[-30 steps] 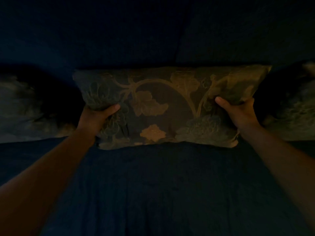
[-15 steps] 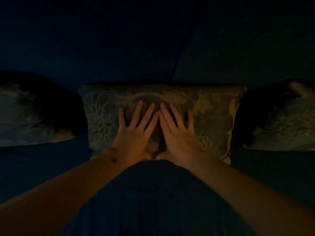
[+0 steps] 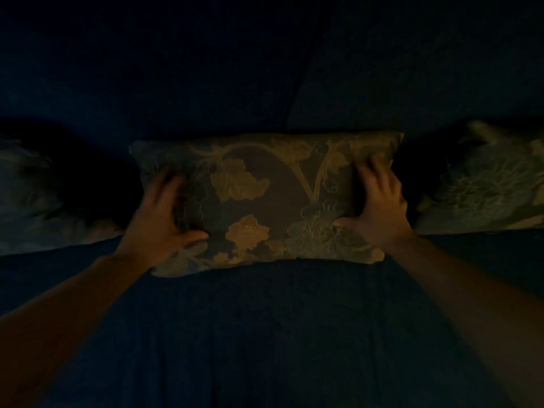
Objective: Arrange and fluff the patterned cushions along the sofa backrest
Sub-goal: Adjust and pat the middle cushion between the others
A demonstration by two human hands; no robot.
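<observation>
In dim light a floral patterned cushion point(image 3: 265, 201) leans against the dark blue sofa backrest point(image 3: 265, 69), standing on the seat. My left hand point(image 3: 160, 222) lies on the cushion's left end, fingers spread and blurred, thumb pointing right along the lower front. On the right end, my right hand point(image 3: 379, 207) presses with fingers apart and thumb pointing left. Neither hand wraps round the cushion. Two more patterned cushions flank it: one on the left point(image 3: 32, 198), half in shadow, and one on the right point(image 3: 485, 187).
The dark blue sofa seat point(image 3: 265, 334) fills the lower half of the view between my forearms. A vertical seam point(image 3: 297, 83) splits the backrest above the middle cushion. Dark gaps separate the middle cushion from its neighbours.
Both hands went from gripping the cushion's ends to pressing side by side on its middle, and are now apart again, flat on its two ends. The floral front faces me again.
</observation>
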